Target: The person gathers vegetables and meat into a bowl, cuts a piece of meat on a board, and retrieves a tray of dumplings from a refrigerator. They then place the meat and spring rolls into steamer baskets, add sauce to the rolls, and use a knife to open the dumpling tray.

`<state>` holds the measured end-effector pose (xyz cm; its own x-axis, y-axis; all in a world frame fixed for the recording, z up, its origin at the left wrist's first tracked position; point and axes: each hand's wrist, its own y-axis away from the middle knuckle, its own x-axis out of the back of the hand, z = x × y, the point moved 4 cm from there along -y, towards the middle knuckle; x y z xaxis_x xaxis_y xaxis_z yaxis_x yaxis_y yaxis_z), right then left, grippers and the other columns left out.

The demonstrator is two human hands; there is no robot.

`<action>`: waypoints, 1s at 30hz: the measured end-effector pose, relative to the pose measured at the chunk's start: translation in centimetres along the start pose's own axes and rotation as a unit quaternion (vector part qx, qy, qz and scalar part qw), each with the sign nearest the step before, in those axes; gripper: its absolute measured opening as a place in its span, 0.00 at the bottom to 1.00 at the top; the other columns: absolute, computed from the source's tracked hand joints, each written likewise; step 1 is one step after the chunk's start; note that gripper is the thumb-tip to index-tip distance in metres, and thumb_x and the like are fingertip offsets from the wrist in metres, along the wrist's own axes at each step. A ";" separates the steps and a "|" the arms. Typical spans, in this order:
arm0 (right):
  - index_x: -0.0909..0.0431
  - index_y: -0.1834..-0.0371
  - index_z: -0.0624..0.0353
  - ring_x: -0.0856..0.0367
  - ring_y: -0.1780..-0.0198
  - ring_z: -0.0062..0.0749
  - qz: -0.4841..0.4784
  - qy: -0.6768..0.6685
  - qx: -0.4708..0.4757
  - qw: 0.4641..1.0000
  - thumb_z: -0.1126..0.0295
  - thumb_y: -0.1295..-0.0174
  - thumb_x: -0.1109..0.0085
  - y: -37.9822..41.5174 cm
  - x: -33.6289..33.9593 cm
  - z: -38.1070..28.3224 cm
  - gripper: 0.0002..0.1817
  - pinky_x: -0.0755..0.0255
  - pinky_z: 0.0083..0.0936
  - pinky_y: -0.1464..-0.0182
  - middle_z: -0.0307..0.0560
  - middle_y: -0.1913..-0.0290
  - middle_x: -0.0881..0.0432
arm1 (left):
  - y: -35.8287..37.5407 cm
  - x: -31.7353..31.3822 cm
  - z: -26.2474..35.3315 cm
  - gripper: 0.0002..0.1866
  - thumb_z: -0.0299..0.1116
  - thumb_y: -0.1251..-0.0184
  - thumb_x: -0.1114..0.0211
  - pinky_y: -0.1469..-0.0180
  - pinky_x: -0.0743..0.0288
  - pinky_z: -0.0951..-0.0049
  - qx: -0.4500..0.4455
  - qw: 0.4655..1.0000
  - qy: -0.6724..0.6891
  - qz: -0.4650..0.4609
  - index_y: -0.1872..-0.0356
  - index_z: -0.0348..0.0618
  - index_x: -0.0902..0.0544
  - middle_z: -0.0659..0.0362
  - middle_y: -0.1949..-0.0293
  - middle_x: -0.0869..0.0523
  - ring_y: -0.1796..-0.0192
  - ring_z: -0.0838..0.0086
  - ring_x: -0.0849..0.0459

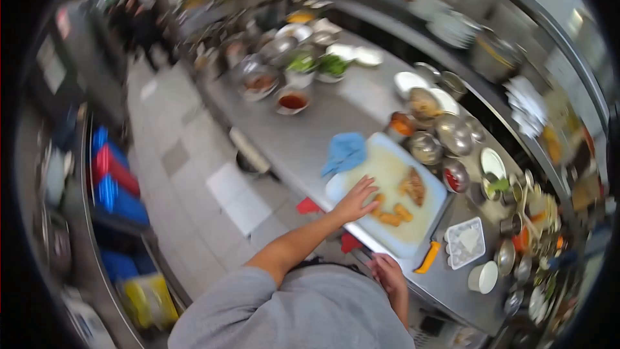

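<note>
My left hand [356,201] reaches over a pale cutting board [381,165] with its fingers spread. Its fingertips are beside several golden-brown fried pieces [391,218] on the board. A larger browned piece [413,187], apparently cut into slices, lies farther right. My right hand [389,273] is low by the counter's front edge, fingers curled together; I cannot tell what is in them. To the right of the board rests a knife [427,257] with a yellow-orange handle. A crumpled blue cloth [345,153] lies at the board's far left corner.
Next to the knife are a clear plastic container [465,243] and a white cup [483,277]. Metal bowls [454,134] crowd the counter behind the board. A bowl of red sauce [292,101] stands farther left. Above runs a shelf with stacked plates [453,28]. People stand along the aisle.
</note>
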<state>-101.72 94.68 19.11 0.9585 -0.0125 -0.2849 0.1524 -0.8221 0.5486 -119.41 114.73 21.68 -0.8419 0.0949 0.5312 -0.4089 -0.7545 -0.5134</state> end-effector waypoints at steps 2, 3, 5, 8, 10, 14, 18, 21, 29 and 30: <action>0.28 0.38 0.62 0.23 0.70 0.22 -0.004 0.094 -0.013 0.995 0.63 0.27 0.46 -2.0 -5.7 1.4 0.19 0.29 0.18 0.69 0.46 0.56 0.15 | 4.8 3.5 -0.1 0.25 0.43 0.32 0.35 0.26 0.41 0.53 0.031 0.999 0.031 0.028 0.38 0.42 0.25 0.43 0.31 0.31 0.26 0.46 0.38; 0.30 0.37 0.62 0.23 0.69 0.21 -0.042 0.111 -0.023 0.993 0.64 0.27 0.47 -3.4 -7.7 2.5 0.20 0.29 0.18 0.68 0.45 0.55 0.16 | 7.3 5.2 0.2 0.25 0.42 0.32 0.35 0.27 0.40 0.54 0.020 0.998 0.048 0.028 0.38 0.43 0.25 0.43 0.31 0.31 0.26 0.47 0.38; 0.33 0.35 0.60 0.21 0.67 0.22 -0.077 0.142 -0.055 0.985 0.63 0.28 0.46 -5.4 -11.7 3.7 0.22 0.29 0.18 0.67 0.45 0.54 0.16 | 14.7 9.9 -1.2 0.24 0.43 0.31 0.36 0.34 0.31 0.58 0.106 0.990 0.084 -0.032 0.37 0.46 0.26 0.49 0.36 0.25 0.34 0.55 0.26; 0.32 0.35 0.58 0.20 0.66 0.22 -0.086 0.291 -0.117 0.946 0.61 0.29 0.44 -6.3 -16.7 4.4 0.23 0.28 0.19 0.66 0.45 0.54 0.16 | 29.9 13.3 -8.9 0.19 0.44 0.33 0.34 0.50 0.22 0.62 0.285 0.947 0.147 0.006 0.48 0.44 0.18 0.53 0.55 0.14 0.54 0.63 0.14; 0.32 0.34 0.54 0.21 0.67 0.21 -0.105 0.383 -0.175 0.901 0.60 0.30 0.41 -7.6 -17.6 5.4 0.24 0.27 0.18 0.66 0.41 0.54 0.15 | 43.8 15.7 -15.1 0.12 0.42 0.35 0.32 0.59 0.23 0.65 0.491 0.847 0.188 0.077 0.62 0.43 0.14 0.56 0.68 0.14 0.63 0.71 0.17; 0.31 0.35 0.55 0.20 0.68 0.20 -0.115 0.578 -0.244 0.770 0.58 0.34 0.37 -11.2 -17.9 6.9 0.27 0.26 0.20 0.67 0.40 0.57 0.15 | 72.7 20.4 -13.9 0.09 0.40 0.33 0.37 0.75 0.30 0.76 0.676 0.494 0.197 0.510 0.70 0.48 0.22 0.65 0.78 0.26 0.75 0.80 0.26; 0.29 0.36 0.57 0.22 0.70 0.21 -0.088 0.668 -0.181 0.716 0.58 0.34 0.38 -17.5 -18.4 6.9 0.26 0.28 0.21 0.71 0.38 0.59 0.16 | 89.5 18.1 -5.6 0.13 0.31 0.40 0.35 0.80 0.34 0.73 0.738 0.480 0.112 0.461 0.53 0.44 0.18 0.65 0.78 0.25 0.78 0.79 0.28; 0.29 0.36 0.57 0.23 0.70 0.22 -0.062 0.633 -0.098 0.765 0.56 0.33 0.39 -21.5 -21.3 6.8 0.26 0.29 0.21 0.72 0.38 0.60 0.17 | 94.0 16.3 0.4 0.30 0.32 0.41 0.32 0.85 0.35 0.69 0.793 0.412 0.165 0.417 0.35 0.46 0.27 0.59 0.78 0.24 0.83 0.76 0.30; 0.32 0.33 0.48 0.19 0.65 0.29 0.023 0.424 -0.138 0.895 0.39 0.30 0.50 -27.8 -24.9 7.3 0.32 0.25 0.32 0.62 0.44 0.54 0.16 | 82.7 20.3 -7.5 0.13 0.39 0.30 0.38 0.82 0.29 0.73 0.793 0.474 0.209 0.322 0.61 0.37 0.16 0.56 0.76 0.18 0.81 0.73 0.24; 0.33 0.32 0.48 0.18 0.64 0.31 0.046 0.375 -0.130 0.917 0.36 0.31 0.52 -28.5 -25.3 7.6 0.34 0.25 0.34 0.61 0.45 0.52 0.15 | 77.9 21.4 -9.5 0.12 0.38 0.29 0.39 0.80 0.26 0.73 0.759 0.529 0.205 0.319 0.54 0.42 0.17 0.56 0.69 0.17 0.78 0.73 0.23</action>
<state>-132.16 114.08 4.77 0.8513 0.4007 0.3387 0.0223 -0.6725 0.7398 -172.65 64.15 -13.34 -0.7709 -0.5953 0.2264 0.4970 -0.3399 0.7984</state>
